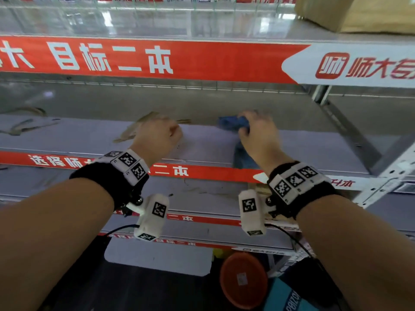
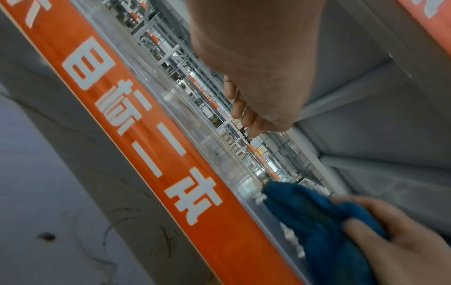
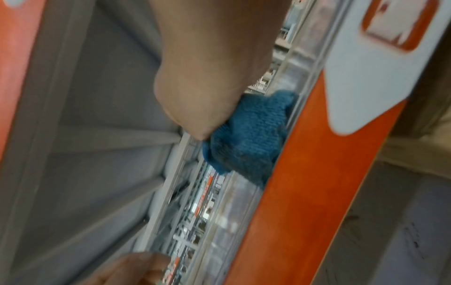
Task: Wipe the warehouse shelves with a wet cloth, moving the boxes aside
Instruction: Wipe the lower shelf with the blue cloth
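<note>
Gripping the bunched blue cloth [image 1: 233, 124] in my right hand [image 1: 258, 133] over the shelf [image 1: 202, 144], at one o'clock from my empty, fisted left hand [image 1: 157, 135]; swiping deeper, I could snag it on the back mesh [image 1: 202, 86].

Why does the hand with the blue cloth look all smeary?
Head view: the right hand and blue cloth are motion-blurred, and glare shines on the upper shelf. Right wrist view: everything is smeared. Left wrist view: the cloth edges are soft.
</note>
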